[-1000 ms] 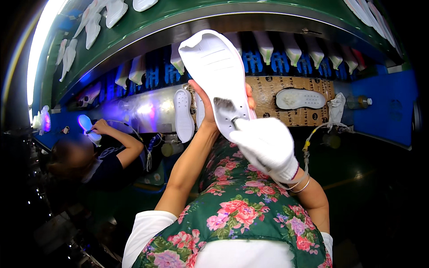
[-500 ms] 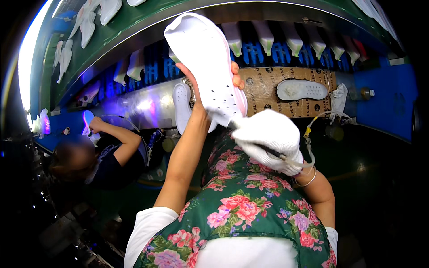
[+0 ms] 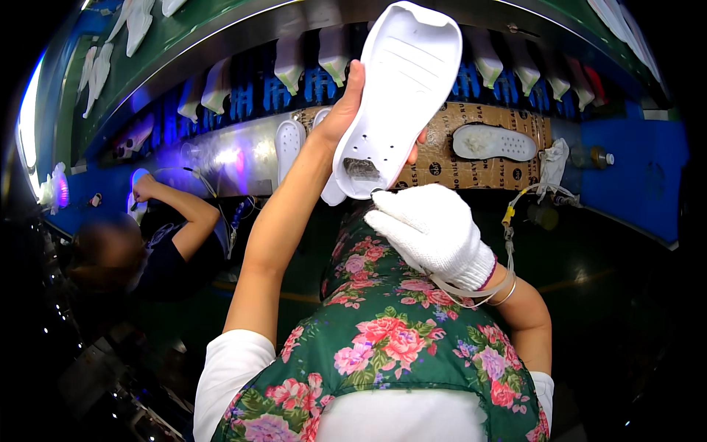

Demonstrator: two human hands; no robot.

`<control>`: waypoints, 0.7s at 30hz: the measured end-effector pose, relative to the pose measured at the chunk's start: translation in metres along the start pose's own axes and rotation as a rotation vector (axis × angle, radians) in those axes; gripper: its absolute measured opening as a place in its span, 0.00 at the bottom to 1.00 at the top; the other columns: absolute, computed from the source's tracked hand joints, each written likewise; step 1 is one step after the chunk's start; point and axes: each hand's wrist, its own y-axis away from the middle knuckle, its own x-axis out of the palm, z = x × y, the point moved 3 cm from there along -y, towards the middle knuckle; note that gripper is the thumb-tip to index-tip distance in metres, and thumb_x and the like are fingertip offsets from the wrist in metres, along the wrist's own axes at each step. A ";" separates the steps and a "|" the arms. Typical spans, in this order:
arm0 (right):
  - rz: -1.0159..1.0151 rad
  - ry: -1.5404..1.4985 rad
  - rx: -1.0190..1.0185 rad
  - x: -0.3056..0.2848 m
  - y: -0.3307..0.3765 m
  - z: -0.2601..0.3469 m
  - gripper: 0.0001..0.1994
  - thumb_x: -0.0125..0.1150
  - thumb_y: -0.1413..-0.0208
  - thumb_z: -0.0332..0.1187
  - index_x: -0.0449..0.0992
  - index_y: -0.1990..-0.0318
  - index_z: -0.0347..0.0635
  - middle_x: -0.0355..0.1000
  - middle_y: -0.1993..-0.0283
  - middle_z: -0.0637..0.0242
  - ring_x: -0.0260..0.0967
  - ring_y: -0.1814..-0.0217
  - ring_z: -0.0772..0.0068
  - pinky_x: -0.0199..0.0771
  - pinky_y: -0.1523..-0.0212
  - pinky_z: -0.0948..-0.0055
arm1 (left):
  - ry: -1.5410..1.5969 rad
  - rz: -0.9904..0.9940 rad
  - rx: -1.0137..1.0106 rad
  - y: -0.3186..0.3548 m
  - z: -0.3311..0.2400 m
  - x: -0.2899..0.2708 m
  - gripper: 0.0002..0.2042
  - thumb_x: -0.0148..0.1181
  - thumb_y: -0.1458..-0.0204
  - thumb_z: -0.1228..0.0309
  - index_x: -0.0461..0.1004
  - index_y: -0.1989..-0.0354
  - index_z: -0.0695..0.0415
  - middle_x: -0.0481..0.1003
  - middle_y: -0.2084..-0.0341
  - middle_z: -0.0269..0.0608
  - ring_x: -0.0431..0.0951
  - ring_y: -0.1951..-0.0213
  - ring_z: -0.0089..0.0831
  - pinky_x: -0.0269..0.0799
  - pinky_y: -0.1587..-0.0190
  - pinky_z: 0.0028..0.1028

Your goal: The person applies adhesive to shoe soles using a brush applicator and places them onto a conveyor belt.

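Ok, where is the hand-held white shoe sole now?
In the head view, the white shoe sole is at upper centre, in the grip of the bare left hand, its lower end by the gloved right hand.

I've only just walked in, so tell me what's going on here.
One person's left hand holds up a white shoe sole, while the white-gloved right hand has a dark-bristled brush at its lower end. Another sole rests on cardboard to the right. Over at left, a co-worker holds a blue-lit piece.
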 end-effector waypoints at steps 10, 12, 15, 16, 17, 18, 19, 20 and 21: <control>0.008 -0.166 0.019 -0.005 -0.004 -0.008 0.18 0.71 0.61 0.22 0.82 0.57 0.41 0.79 0.58 0.59 0.79 0.61 0.56 0.80 0.62 0.61 | -0.986 -0.334 -0.311 -0.005 -0.010 0.013 0.46 0.42 0.46 0.26 0.71 0.36 0.58 0.74 0.44 0.60 0.77 0.43 0.49 0.75 0.45 0.42; 0.100 -0.077 -0.021 0.000 -0.004 0.000 0.17 0.71 0.61 0.24 0.82 0.58 0.40 0.79 0.58 0.59 0.79 0.59 0.55 0.80 0.61 0.60 | -0.995 -0.336 -0.397 -0.009 -0.018 0.034 0.49 0.38 0.47 0.23 0.71 0.35 0.57 0.71 0.40 0.62 0.73 0.38 0.50 0.71 0.41 0.42; 0.126 -0.194 0.041 0.003 -0.007 0.000 0.16 0.72 0.58 0.24 0.82 0.58 0.43 0.80 0.58 0.60 0.79 0.57 0.57 0.79 0.59 0.62 | -1.268 -0.286 -0.525 -0.010 -0.021 0.044 0.54 0.37 0.51 0.19 0.71 0.36 0.60 0.71 0.40 0.64 0.72 0.38 0.52 0.71 0.41 0.41; 0.140 -0.320 0.094 0.005 -0.008 -0.001 0.16 0.73 0.57 0.24 0.82 0.57 0.44 0.80 0.58 0.60 0.79 0.57 0.58 0.79 0.58 0.63 | -1.243 -0.215 -0.593 -0.008 -0.020 0.044 0.56 0.37 0.52 0.19 0.71 0.36 0.64 0.70 0.40 0.65 0.72 0.38 0.54 0.71 0.41 0.43; 0.169 -0.468 0.180 -0.003 -0.015 0.000 0.15 0.73 0.55 0.24 0.83 0.58 0.45 0.80 0.58 0.61 0.79 0.58 0.58 0.79 0.58 0.65 | -1.264 -0.199 -0.591 -0.009 -0.017 0.035 0.57 0.37 0.54 0.18 0.71 0.37 0.65 0.69 0.39 0.66 0.71 0.37 0.55 0.69 0.40 0.44; 0.149 -0.488 0.216 -0.006 -0.015 0.000 0.14 0.73 0.55 0.23 0.83 0.59 0.44 0.80 0.59 0.61 0.79 0.59 0.57 0.79 0.58 0.64 | -1.285 -0.183 -0.589 -0.009 -0.013 0.025 0.58 0.38 0.55 0.17 0.71 0.37 0.66 0.68 0.39 0.67 0.70 0.37 0.56 0.68 0.38 0.46; 0.120 -0.400 0.219 -0.009 -0.013 -0.003 0.14 0.73 0.55 0.23 0.83 0.59 0.44 0.80 0.59 0.61 0.79 0.59 0.57 0.79 0.58 0.64 | -1.281 -0.181 -0.590 -0.014 -0.011 0.022 0.58 0.38 0.55 0.17 0.71 0.37 0.66 0.68 0.39 0.67 0.70 0.37 0.56 0.68 0.38 0.46; 0.092 -0.311 0.220 -0.013 -0.011 -0.006 0.14 0.72 0.56 0.22 0.83 0.59 0.44 0.80 0.59 0.61 0.79 0.60 0.58 0.79 0.58 0.64 | -1.323 -0.162 -0.595 -0.017 -0.008 0.021 0.59 0.38 0.57 0.16 0.71 0.37 0.66 0.68 0.39 0.67 0.69 0.36 0.57 0.67 0.38 0.47; 0.094 -0.236 0.192 -0.011 -0.005 -0.010 0.14 0.73 0.56 0.23 0.83 0.60 0.44 0.80 0.59 0.61 0.79 0.60 0.58 0.79 0.59 0.64 | -1.365 -0.143 -0.598 -0.020 -0.006 0.019 0.61 0.38 0.58 0.16 0.71 0.37 0.66 0.67 0.38 0.68 0.68 0.36 0.58 0.66 0.37 0.48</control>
